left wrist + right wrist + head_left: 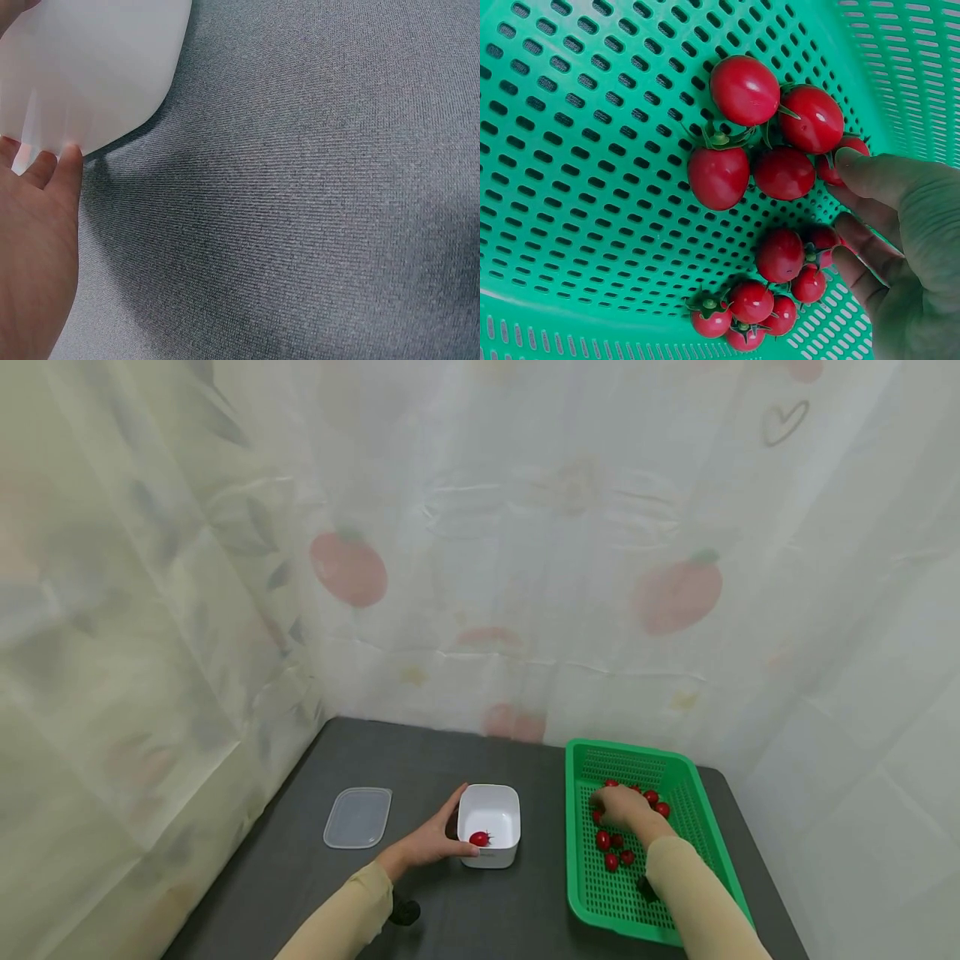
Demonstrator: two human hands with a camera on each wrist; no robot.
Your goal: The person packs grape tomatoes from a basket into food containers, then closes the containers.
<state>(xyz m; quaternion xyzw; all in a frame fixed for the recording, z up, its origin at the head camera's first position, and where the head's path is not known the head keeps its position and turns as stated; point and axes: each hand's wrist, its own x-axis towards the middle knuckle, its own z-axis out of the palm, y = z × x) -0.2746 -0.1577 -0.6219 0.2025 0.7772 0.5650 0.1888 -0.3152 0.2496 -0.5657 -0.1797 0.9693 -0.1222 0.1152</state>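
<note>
My left hand (431,837) grips a square white container (489,860) from its left side, thumb at the front rim and fingers at the far left corner. One red cherry tomato (479,838) with a green stem lies inside. In the left wrist view, fingertips press against the container's pale wall (97,67). Over on the right, my right hand (626,808) reaches down into a green perforated basket (581,881). In the right wrist view its thumb and forefinger pinch a cherry tomato (829,171). Several others, such as a large tomato (744,90), lie around the fingers.
A translucent lid (357,818) lies flat on the dark grey table (450,752), left of the container. Printed curtains (510,527) hang behind the table and along both sides. The basket's raised green rim surrounds the tomatoes.
</note>
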